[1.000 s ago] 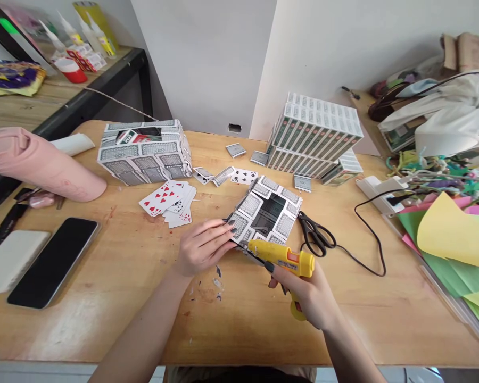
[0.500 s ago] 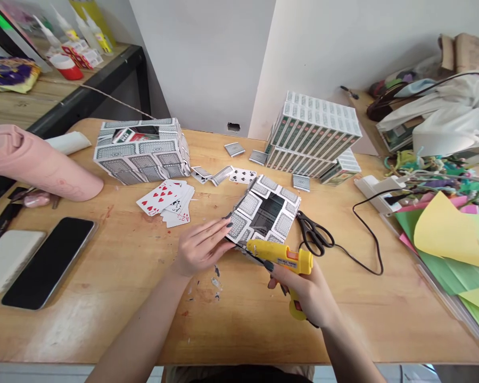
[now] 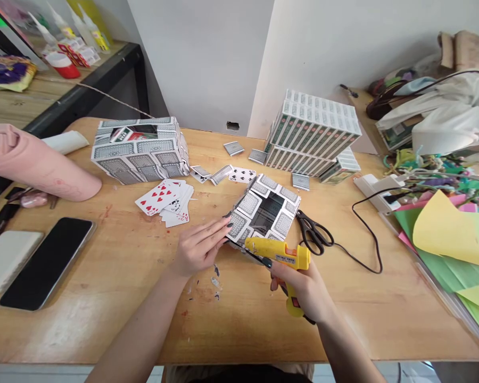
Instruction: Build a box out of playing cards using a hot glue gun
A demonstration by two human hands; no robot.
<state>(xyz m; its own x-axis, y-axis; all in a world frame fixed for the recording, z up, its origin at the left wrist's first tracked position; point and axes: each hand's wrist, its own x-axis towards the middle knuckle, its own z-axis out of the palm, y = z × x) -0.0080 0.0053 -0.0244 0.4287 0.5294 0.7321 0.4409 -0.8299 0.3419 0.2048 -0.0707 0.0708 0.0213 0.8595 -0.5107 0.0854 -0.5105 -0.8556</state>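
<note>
A box made of playing cards point(image 3: 248, 204), with a rectangular opening in its top, lies tilted on the table in front of me. My left hand point(image 3: 199, 246) grips its near left corner, fingers over the top and thumb underneath. In my right hand point(image 3: 303, 284) is a yellow glue gun point(image 3: 277, 251), its nozzle pointing left at the near edge of the box; the tip's exact contact is hidden. Black-handled scissors point(image 3: 315, 234) lie just right of the box. Loose playing cards point(image 3: 159, 198) are spread to the left, and folded cards point(image 3: 221, 174) lie behind.
A larger card-covered box point(image 3: 139, 154) stands at the back left, and stacked card packs point(image 3: 311, 133) at the back right. A phone point(image 3: 48, 263) and a pink roll point(image 3: 43, 165) lie left. Coloured paper point(image 3: 455, 234) and a power strip point(image 3: 379, 191) with a black cable are on the right.
The glue gun has shifted slightly left and up along the near edge of the box. My left hand keeps its grip on the corner.
</note>
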